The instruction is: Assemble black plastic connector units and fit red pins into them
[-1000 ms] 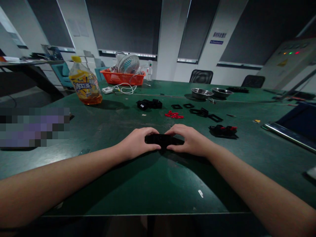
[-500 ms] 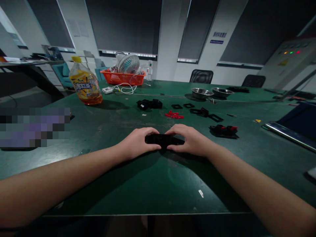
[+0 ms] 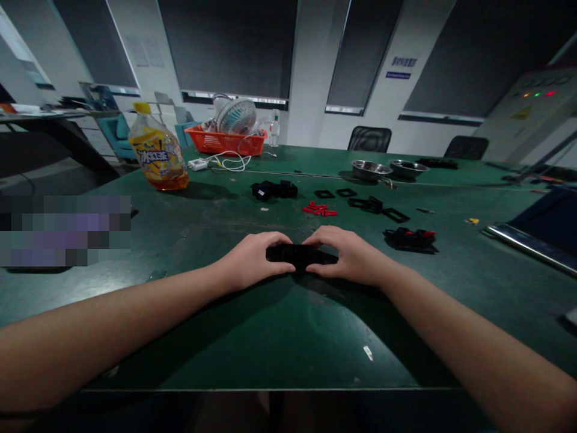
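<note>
Between my hands, near the table's middle front, is a dark black plastic part (image 3: pixel 301 255) whose exact kind I cannot make out. My left hand (image 3: pixel 255 260) grips its left side, thumb in front and fingers behind. From the right, my right hand (image 3: pixel 349 255) pinches it the same way. Beyond the hands lies a small pile of red plastic pieces (image 3: pixel 319 209). Black square frames (image 3: pixel 372 204) are scattered to the right of that pile, and a cluster of black parts (image 3: pixel 274 190) sits to its left. A black part with red pieces (image 3: pixel 410 238) rests right of my right hand.
On the green table (image 3: pixel 252 349) stand a bottle of orange drink (image 3: pixel 157 153), an orange basket (image 3: pixel 225 143) holding a fan, and metal bowls (image 3: pixel 370 170). A white cable (image 3: pixel 234 161) lies by the basket. A dark blue metal-edged object (image 3: pixel 536 225) is at right.
Both hands keep the same grip on the black plastic part. The whole view has shifted very slightly; nothing else has visibly moved.
</note>
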Available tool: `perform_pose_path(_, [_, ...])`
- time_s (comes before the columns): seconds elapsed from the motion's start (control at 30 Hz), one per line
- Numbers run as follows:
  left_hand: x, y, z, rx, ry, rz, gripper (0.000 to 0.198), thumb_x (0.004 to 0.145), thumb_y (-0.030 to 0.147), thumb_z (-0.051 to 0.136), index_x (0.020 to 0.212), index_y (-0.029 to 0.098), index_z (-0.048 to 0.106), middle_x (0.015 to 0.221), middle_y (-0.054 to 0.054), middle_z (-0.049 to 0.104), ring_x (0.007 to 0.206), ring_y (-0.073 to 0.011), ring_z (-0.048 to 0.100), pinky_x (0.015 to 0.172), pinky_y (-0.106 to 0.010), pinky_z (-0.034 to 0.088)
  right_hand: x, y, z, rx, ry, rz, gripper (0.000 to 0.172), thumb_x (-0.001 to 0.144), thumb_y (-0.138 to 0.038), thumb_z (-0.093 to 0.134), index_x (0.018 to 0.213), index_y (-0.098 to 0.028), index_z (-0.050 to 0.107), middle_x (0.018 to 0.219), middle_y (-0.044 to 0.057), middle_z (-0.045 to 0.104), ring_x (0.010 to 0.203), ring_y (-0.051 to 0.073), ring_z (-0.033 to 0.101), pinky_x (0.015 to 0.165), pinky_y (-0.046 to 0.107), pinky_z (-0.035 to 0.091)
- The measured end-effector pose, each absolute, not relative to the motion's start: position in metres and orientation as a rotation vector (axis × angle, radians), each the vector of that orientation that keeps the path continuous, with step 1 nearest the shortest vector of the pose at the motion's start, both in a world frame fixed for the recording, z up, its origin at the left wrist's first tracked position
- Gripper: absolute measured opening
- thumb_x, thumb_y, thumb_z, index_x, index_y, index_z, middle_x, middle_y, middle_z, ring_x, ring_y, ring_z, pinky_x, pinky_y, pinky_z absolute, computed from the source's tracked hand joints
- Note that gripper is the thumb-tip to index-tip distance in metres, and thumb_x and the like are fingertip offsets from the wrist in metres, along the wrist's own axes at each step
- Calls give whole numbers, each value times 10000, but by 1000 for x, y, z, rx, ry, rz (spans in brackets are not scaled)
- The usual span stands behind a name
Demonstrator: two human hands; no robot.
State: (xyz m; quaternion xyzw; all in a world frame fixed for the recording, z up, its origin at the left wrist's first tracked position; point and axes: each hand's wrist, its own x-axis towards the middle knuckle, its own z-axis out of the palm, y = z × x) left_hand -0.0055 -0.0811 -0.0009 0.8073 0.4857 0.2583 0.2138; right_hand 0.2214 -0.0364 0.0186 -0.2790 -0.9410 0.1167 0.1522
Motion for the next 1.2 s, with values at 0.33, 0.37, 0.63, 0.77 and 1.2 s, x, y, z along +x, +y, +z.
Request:
perform_pose_path(0.33, [-6, -81, -1, 2253, 1354, 708, 367, 777, 326, 702, 1103, 170, 641, 1105, -65, 696, 1026, -241, 634, 914, -358, 477, 221, -36, 19, -797, -2716, 340, 338, 781, -342, 703, 1064, -165, 650, 1014, 87, 667, 974, 226, 607, 847, 366, 478])
perform_pose_path(0.37, [-6, -81, -1, 2256, 1358, 705, 367, 778, 328, 701, 1104, 171, 640, 1108, -65, 695, 1027, -241, 633, 915, -357, 476, 221, -36, 19, -800, -2716, 340, 336, 783, -344, 701, 1064, -168, 650, 1017, 87, 667, 977, 227, 607, 851, 368, 477])
perform_pose_path(0.63, [-6, -81, -1, 2267, 1361, 704, 372, 777, 338, 704, 1105, 173, 643, 1098, -60, 698, 1020, -239, 637, 909, -346, 478, 221, -37, 20, -810, -2719, 337, 329, 776, -306, 706, 1064, -159, 650, 1024, 89, 664, 989, 225, 605, 850, 350, 473])
perform_pose_path(0.77, [-6, -81, -2, 2269, 1356, 694, 372, 781, 337, 699, 1111, 176, 636, 1106, -57, 695, 1027, -234, 634, 915, -351, 476, 221, -37, 21, -809, -2731, 339, 325, 776, -292, 708, 1059, -145, 648, 1021, 90, 662, 981, 221, 601, 846, 346, 472])
perform_pose_path(1.2, [-6, -80, -3, 2276, 1352, 689, 388, 783, 346, 697, 1123, 170, 636, 1113, -61, 693, 1029, -235, 631, 919, -355, 474, 220, -36, 19, -814, -2730, 348, 331, 789, -343, 694, 1059, -159, 646, 1018, 87, 661, 974, 224, 600, 842, 348, 470])
